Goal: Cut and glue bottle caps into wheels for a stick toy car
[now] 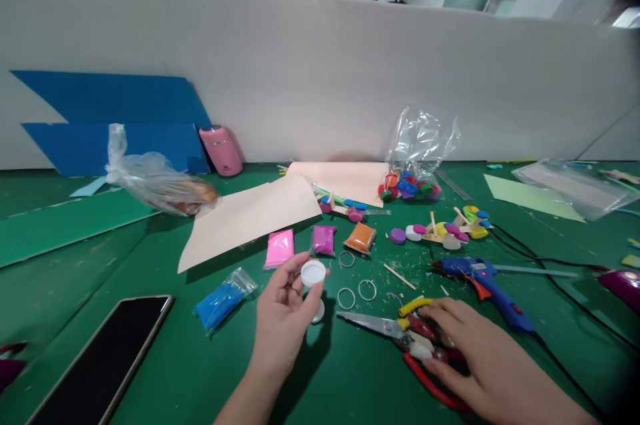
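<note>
My left hand (290, 311) is closed in a pinch around a white bottle cap (313, 273), its hollow side facing me. Just below that cap, another white round piece (319, 311) shows partly behind my thumb. My right hand (465, 345) is curled over the handles of the scissors (373, 323), whose blades point left on the table. Red-handled pliers (433, 385) lie under the same hand, partly covered. Several thin white rings (367, 290) are on the green table between my hands. Packets of pink (280, 248), purple (323, 240) and orange clay (360, 238) lie beyond.
A blue glue gun (487, 281) with its cord lies at right, near colourful cap-and-stick models (450, 228). At left are a phone (103, 361), a blue clay packet (225, 298) and a pink flask (221, 150). A bag of coloured caps (410, 181) stands at the back.
</note>
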The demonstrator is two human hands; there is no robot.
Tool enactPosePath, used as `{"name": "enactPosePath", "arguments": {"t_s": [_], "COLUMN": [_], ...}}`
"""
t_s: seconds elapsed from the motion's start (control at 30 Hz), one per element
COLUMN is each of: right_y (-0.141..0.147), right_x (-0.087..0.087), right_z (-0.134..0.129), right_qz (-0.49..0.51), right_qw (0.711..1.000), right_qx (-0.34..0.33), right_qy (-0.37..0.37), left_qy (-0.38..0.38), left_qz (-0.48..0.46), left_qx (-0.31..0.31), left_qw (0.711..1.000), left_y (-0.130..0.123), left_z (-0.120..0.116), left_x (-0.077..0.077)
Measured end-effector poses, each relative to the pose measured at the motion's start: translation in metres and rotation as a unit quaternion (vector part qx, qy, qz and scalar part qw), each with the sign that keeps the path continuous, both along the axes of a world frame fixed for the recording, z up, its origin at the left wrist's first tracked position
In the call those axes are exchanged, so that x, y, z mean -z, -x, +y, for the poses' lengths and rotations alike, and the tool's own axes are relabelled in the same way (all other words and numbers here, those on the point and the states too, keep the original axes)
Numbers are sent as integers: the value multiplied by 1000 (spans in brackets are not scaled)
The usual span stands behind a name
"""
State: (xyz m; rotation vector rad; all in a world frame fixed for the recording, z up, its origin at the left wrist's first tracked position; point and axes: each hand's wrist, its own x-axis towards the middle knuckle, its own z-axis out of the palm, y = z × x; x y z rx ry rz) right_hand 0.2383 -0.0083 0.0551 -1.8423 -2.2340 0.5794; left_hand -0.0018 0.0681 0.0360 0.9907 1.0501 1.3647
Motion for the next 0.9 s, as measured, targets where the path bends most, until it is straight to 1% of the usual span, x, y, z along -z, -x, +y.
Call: {"name": "enactPosePath", "arguments": {"t_s": [0.1, 0.2, 0.33, 0.43, 0.5, 0.57, 0.63, 0.77, 0.83, 0.9], "right_y": [5, 18, 45, 66, 73, 71, 61, 31, 19, 13], "right_x": [-2, 2, 4, -1, -5, -7, -7, 1, 8, 16], "right_z": [2, 7, 21, 36, 44, 49, 46, 24, 11, 2], "right_qz": [24, 56, 88, 88, 76, 59, 43, 33, 32, 32], "right_qw": [999, 997, 993, 992, 993, 994, 997, 999, 999, 999], "right_qx": [3, -6, -37, -64, -71, -63, -42, 15, 22, 8], "right_qy": [-21, -51, -73, -65, -62, -62, -57, -25, -13, -17], "left_qy": [-5, -9, -1, 21, 39, 44, 35, 16, 19, 27], "left_qz": [22, 34, -3, -37, -31, -5, 22, 35, 29, 26], "left_qx": [7, 19, -10, -27, -26, -19, -10, 9, 17, 21], "left_qw": [1000, 999, 1000, 999, 998, 999, 999, 999, 999, 999], "left_y": [-2, -3, 1, 8, 13, 15, 16, 13, 13, 14], "left_z": [-3, -4, 0, 4, 7, 10, 13, 17, 17, 16], "left_x": [-3, -5, -6, -10, -13, -16, -16, -6, 0, 5]}}
